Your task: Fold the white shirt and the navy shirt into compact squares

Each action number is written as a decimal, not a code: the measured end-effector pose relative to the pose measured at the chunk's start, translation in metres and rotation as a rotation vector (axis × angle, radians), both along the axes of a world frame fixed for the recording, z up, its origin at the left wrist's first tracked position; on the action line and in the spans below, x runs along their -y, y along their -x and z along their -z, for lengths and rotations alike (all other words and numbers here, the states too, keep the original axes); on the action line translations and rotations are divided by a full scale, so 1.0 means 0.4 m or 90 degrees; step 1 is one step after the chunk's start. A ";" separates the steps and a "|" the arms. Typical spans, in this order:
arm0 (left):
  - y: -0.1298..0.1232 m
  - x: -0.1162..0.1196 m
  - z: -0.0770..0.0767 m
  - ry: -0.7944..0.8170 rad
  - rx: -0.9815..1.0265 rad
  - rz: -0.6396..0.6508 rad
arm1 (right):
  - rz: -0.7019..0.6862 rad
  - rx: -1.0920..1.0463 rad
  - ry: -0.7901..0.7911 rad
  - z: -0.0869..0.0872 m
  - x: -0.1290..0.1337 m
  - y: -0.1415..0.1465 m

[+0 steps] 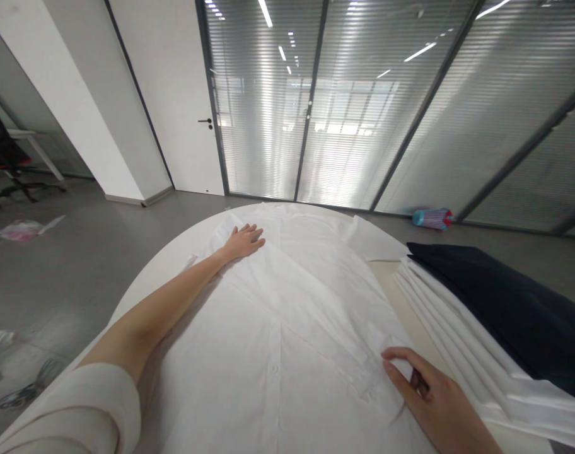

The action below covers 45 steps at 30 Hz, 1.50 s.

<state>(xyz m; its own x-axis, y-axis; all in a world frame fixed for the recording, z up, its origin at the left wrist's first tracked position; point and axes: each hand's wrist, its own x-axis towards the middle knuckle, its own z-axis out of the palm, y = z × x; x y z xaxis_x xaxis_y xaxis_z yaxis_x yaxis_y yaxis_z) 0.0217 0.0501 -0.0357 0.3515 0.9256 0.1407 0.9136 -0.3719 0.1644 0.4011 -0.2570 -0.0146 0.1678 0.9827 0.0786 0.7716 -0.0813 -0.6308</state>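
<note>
A white button-up shirt [287,296] lies spread over a round pale table [150,277], its button strip running down the middle. One sleeve stretches diagonally across the front toward the lower right. My left hand [243,243] rests on the cloth near the upper left, fingers apart and flat. At the lower right my right hand [429,391] has thumb and forefinger pinched together on the shirt's fabric, near the end of the diagonal sleeve.
Folded white garments [458,334] are stacked at the table's right, with dark folded cloth [509,302] on top. Behind stand glass partitions and a white door [174,94]. A blue and red object [432,219] and a cable [27,391] lie on the floor.
</note>
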 end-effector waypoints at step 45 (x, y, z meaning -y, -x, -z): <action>0.000 -0.001 0.003 -0.018 -0.011 -0.008 | 0.004 -0.003 0.009 -0.007 0.004 0.009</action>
<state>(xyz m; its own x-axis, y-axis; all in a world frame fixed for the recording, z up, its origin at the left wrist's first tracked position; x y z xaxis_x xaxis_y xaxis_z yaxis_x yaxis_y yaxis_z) 0.0216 0.0503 -0.0371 0.3419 0.9258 0.1610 0.9210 -0.3642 0.1384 0.3975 -0.2587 -0.0120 0.1737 0.9828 0.0633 0.7686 -0.0951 -0.6327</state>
